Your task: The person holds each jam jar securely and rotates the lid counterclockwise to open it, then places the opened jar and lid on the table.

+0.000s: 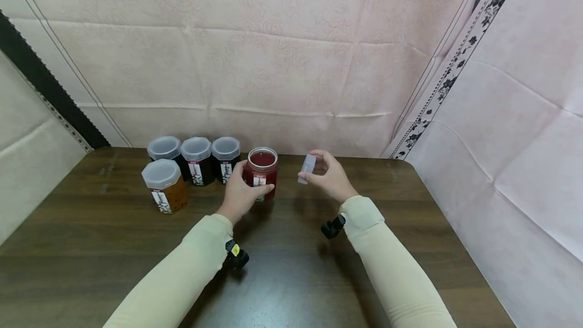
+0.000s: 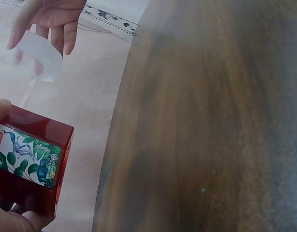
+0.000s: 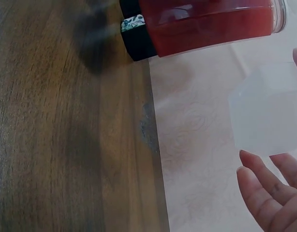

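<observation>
My left hand [image 1: 238, 194] grips a jar of red contents [image 1: 263, 166] near the table's back edge, thumb across its label. A silvery ring circles the jar's red top. Beside it on the right, my right hand [image 1: 331, 178] pinches a translucent, frosted lid [image 1: 308, 165] by its edges, tilted on its side and apart from the jar. In the right wrist view the lid [image 3: 267, 113] has straight, angled sides, with fingertips at its lower edge. The left wrist view shows the jar's label [image 2: 27, 154] with a leaf pattern.
Left of the red jar stand several dark jars [image 1: 196, 158] with frosted lids. An orange-brown jar [image 1: 165, 191] with the same kind of lid is in front of them. Pale patterned cloth [image 1: 273, 65] hangs behind the brown wooden table [image 1: 291, 277].
</observation>
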### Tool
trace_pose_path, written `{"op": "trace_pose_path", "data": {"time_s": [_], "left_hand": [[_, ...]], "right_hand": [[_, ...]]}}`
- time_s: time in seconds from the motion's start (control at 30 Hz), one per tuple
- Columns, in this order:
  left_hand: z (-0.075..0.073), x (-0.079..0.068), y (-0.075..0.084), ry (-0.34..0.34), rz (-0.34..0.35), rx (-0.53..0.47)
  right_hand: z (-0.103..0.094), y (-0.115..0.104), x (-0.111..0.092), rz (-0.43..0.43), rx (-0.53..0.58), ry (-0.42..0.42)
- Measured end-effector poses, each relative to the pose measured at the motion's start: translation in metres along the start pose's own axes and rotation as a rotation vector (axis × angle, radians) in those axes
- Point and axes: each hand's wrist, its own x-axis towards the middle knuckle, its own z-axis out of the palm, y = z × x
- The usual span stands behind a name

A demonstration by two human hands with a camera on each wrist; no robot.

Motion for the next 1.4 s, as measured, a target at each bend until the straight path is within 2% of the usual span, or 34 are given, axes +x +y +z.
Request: {"op": "trace_pose_path", "data": {"time_s": [0.43,0.7,0.97,1.4], "left_hand": [[0.007,0.01,0.003,0.03,-0.008,-0.011],[0.008,0.012,0.007,0.032,0.019,-0.004],[0.008,0.014,0.006,0.041,0.015,-0.003],[0.011,0.019,0.005,0.028,-0.013,0.034]], "right_hand": [[0.001,0.005,0.002,0.018,0.002,0.003],[0.001,0.009,0.003,0.036,-0.006,0.025],[0.001,0.012,0.005,0.069,-0.017,0.044],[0.003,0.021,0.008,0.041,-0.038,0.073]]}}
